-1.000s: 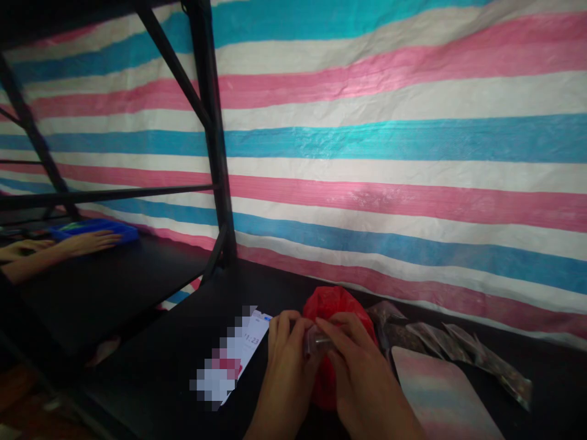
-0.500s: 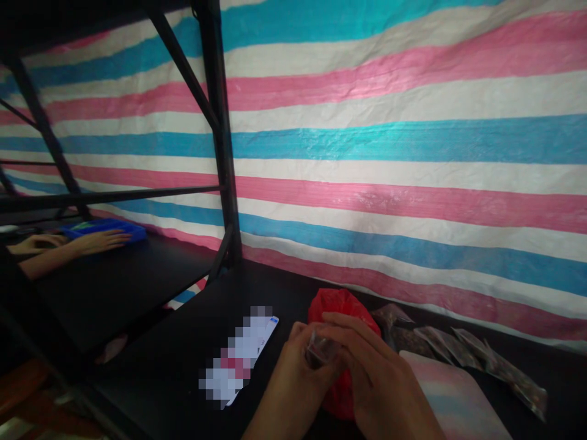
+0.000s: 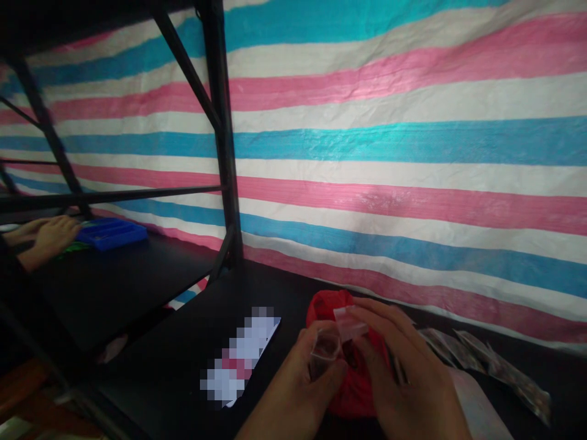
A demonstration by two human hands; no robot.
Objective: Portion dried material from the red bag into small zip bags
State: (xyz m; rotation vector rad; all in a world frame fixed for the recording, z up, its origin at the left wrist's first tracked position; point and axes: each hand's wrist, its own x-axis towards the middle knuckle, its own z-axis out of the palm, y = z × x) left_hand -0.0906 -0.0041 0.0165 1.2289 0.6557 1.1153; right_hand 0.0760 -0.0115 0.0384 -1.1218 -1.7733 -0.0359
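My left hand [image 3: 305, 373] is closed round a small clear plastic bag [image 3: 325, 345], whose mouth stands open toward the camera. Between the thumb and fingers of my right hand [image 3: 403, 360] is another small clear bag [image 3: 351, 324], its flat top edge showing. Both hands are over a red plastic bag [image 3: 353, 391] on the black table, and they partly cover it. What lies inside the red bag is mostly hidden.
Filled clear packets [image 3: 509, 366] lie at the right, beside a pale sheet [image 3: 477, 397]. A partly pixelated white card [image 3: 247, 354] is left of my hands. Beyond the black frame [image 3: 224, 134], another person's hands [image 3: 50, 238] are near a blue tray [image 3: 112, 232].
My right hand has moved right, away from my left, and a small clear bag now shows in its fingers. The other person's hands have drawn back left from the blue tray.
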